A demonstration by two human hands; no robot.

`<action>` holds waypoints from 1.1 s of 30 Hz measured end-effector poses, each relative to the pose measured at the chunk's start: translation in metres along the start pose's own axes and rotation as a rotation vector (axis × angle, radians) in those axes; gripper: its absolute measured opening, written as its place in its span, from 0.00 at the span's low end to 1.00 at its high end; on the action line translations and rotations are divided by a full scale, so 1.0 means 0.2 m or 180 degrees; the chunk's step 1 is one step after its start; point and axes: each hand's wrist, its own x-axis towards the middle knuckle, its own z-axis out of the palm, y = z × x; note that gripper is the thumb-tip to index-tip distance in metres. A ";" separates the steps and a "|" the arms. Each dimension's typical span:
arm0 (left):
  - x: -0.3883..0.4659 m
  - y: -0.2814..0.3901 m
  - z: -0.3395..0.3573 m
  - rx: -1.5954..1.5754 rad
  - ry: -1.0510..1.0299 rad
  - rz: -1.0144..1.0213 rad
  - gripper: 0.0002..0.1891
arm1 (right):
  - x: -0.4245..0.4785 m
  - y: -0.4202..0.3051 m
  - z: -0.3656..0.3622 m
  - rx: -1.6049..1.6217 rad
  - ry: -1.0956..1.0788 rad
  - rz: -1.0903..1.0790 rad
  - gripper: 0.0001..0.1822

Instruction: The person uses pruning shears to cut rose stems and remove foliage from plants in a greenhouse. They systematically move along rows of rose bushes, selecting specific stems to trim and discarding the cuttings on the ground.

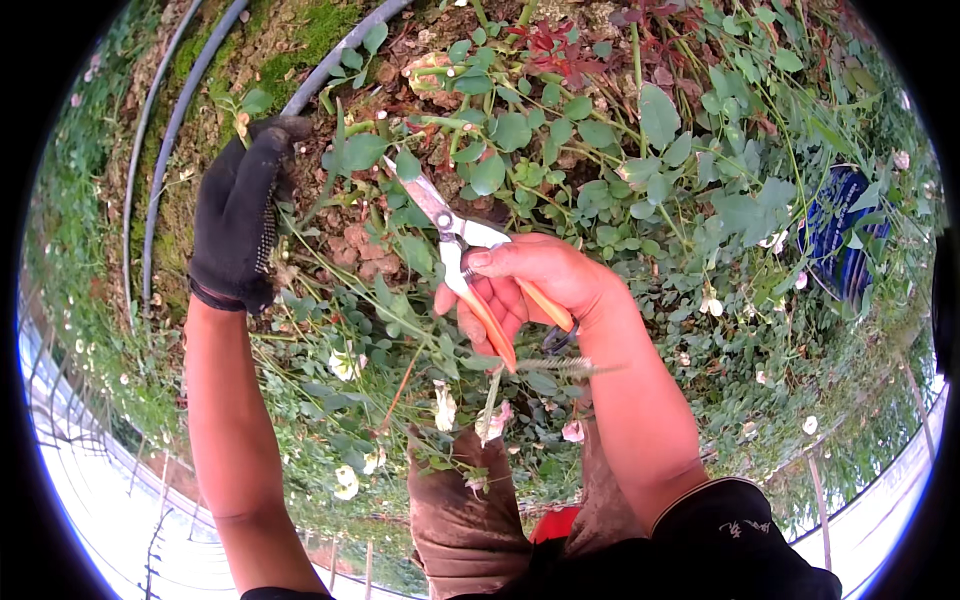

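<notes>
My left hand [238, 214], in a black work glove with rubber dots, is closed around leafy rose stems [330, 266]. A leafy tip pokes out above the fingers, while long stems trail from the glove's lower side towards the middle. Bare, my right hand [525, 289] holds pruning shears [445, 225] with orange handles. Their metal blades point up and left, close together, with the tip beside rose leaves [409, 163]. Just beyond the tip, cut green rose canes [442, 121] rise from the soil. The glove hides much of the gripped stems.
Grey irrigation hoses [166, 150] run along mossy soil [311, 37] at the upper left. Rose foliage [592, 195] spreads across the right, partly covering a dark blue printed bag [844, 232]. White blooms [346, 364] hang near my brown trousers [465, 517].
</notes>
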 end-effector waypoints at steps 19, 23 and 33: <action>0.07 0.08 0.14 0.1903 -0.0238 0.1957 0.05 | 0.20 0.05 0.00 0.0971 -0.0695 -0.0521 0.22; 0.03 0.03 0.08 0.1178 0.0422 0.1149 0.06 | 0.07 0.11 -0.01 0.0710 -0.0473 -0.0363 0.21; -0.11 0.10 0.13 0.0205 -0.0274 0.1300 0.12 | -0.08 0.14 -0.06 0.0872 -0.0580 -0.0444 0.29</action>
